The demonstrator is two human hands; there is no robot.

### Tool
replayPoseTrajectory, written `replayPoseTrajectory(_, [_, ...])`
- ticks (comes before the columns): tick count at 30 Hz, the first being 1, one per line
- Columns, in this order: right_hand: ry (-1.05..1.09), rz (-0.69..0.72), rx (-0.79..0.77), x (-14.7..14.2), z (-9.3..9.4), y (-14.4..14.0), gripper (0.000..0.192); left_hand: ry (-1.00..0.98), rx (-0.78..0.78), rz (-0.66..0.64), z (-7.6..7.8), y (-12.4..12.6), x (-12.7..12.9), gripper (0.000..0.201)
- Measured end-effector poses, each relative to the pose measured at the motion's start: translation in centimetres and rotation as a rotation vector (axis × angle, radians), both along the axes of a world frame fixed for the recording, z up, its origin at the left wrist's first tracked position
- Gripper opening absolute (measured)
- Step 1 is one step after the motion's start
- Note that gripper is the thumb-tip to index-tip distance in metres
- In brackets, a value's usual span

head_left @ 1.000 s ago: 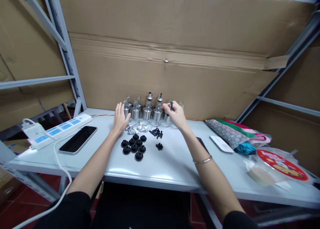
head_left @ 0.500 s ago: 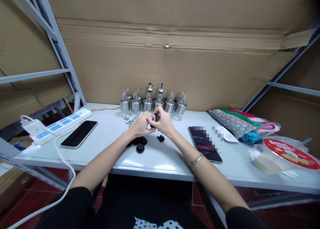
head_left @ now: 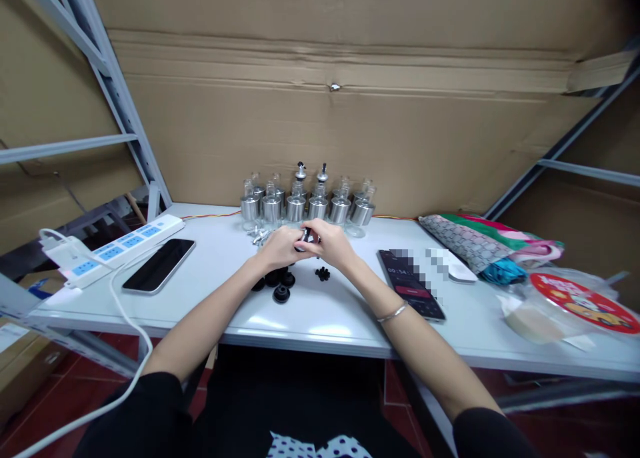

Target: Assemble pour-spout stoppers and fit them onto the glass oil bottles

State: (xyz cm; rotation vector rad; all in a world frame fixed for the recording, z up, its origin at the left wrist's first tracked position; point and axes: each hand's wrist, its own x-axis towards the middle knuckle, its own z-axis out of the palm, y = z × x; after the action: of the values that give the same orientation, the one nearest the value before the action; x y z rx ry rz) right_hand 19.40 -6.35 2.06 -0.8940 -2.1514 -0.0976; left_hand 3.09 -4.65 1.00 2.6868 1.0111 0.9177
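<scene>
My left hand (head_left: 286, 248) and my right hand (head_left: 329, 242) meet over the middle of the table. Between their closed fingertips is a small bottle pourer (head_left: 307, 234), black with a bit of silver, mostly covered by the fingers. Black rubber stoppers (head_left: 281, 293) lie in a group below my left hand, partly hidden by it. A little heap of tiny black caps (head_left: 323, 273) sits just under my right hand. Shiny metal spouts (head_left: 259, 234) are piled behind my left hand. Beyond stand rows of glass bottles (head_left: 296, 209) with metal sleeves; two bear silver-and-black pourers (head_left: 323, 173).
A power strip (head_left: 127, 245) with a white cable and a dark phone (head_left: 160, 266) lie at left. Another phone (head_left: 410, 283) showing a timer lies at right, near folded fabric (head_left: 470, 245) and a tape roll (head_left: 537, 321) with a red-lidded plastic tub (head_left: 583, 303). Cardboard (head_left: 280, 125) walls the back.
My right fingers have shifted slightly around the pourer, and the two hands have drawn closer together. The camera view has tilted a little; the things on the table stay put.
</scene>
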Motion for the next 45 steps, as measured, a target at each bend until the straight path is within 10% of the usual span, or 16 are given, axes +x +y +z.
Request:
replayPoseTrajectory(9, [-0.168,-0.175,0.369,1.0,0.1,0.3,0.060,0.039,0.090,-0.055,0.4,-1.7,0.9,0.026])
replayPoseTrajectory(15, [-0.062,-0.399,0.064,1.4,1.2,0.4,0.059,0.022,0.239,-0.035,0.3,-0.2,-0.4,0.022])
replayPoseTrajectory(25, [-0.510,-0.485,-0.590,5.3,1.1,2.2,0.010,-0.046,0.232,0.062,0.3,1.6,-2.1,0.022])
replayPoseTrajectory(45, [-0.635,-0.459,-0.736,5.3,0.1,2.1,0.029,-0.002,0.237,0.069,0.9,1.1,-2.2,0.020])
